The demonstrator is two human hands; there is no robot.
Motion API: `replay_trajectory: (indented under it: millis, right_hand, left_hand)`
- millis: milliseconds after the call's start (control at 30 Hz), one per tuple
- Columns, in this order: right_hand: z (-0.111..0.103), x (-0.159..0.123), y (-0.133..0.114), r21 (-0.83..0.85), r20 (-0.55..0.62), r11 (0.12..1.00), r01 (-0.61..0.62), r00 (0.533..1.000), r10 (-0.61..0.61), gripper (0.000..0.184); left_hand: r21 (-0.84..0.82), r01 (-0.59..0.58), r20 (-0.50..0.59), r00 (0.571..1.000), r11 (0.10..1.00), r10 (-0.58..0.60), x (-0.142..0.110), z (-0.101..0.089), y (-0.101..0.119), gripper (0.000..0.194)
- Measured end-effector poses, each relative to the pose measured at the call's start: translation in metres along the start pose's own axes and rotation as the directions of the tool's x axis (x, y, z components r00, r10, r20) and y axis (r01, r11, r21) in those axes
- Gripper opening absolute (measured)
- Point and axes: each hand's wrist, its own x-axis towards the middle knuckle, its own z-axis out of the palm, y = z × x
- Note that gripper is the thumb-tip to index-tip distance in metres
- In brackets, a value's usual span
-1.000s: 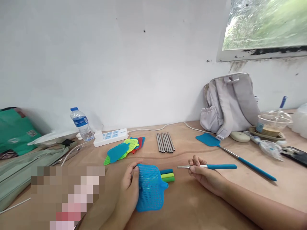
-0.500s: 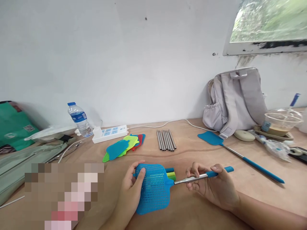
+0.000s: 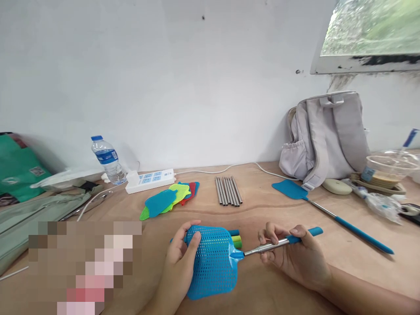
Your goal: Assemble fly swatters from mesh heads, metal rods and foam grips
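Left hand [image 3: 180,258] grips a mesh head [image 3: 213,271], right hand [image 3: 303,260] a rod [image 3: 274,245]. Apart a second ago, neck [image 3: 238,255] and tip [image 3: 248,253] now meet, the fit apparently begun.

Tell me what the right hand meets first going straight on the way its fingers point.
Probably the blue mesh swatter head in the left hand, at its neck by the tip of the metal rod; depth is unclear, so the green handles behind could come first.
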Motion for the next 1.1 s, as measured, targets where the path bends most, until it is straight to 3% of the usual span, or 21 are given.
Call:
replay_trajectory:
  millis: [733,900,1033,1100]
  right_hand:
    - [-0.001,0.002,0.003,-0.001,-0.031,1.000,-0.004,1.000,0.004,0.025]
    - [-0.002,0.002,0.003,-0.107,-0.069,0.994,0.013,0.997,-0.020,0.021]
    - [0.000,0.003,0.004,-0.136,-0.079,0.990,0.024,0.996,-0.035,0.021]
    - [0.001,0.003,0.005,-0.132,-0.084,0.991,0.026,0.996,-0.037,0.020]
  left_hand:
    - [-0.034,0.034,-0.006,0.999,0.999,-0.034,0.001,0.002,0.002,0.051]
    - [-0.132,0.089,-0.021,0.995,0.987,-0.093,-0.002,0.003,0.013,0.048]
    - [-0.203,0.152,0.018,0.988,0.967,-0.152,-0.011,0.005,0.021,0.065]
    - [-0.244,0.143,0.032,0.990,0.959,-0.140,-0.016,0.007,0.022,0.065]
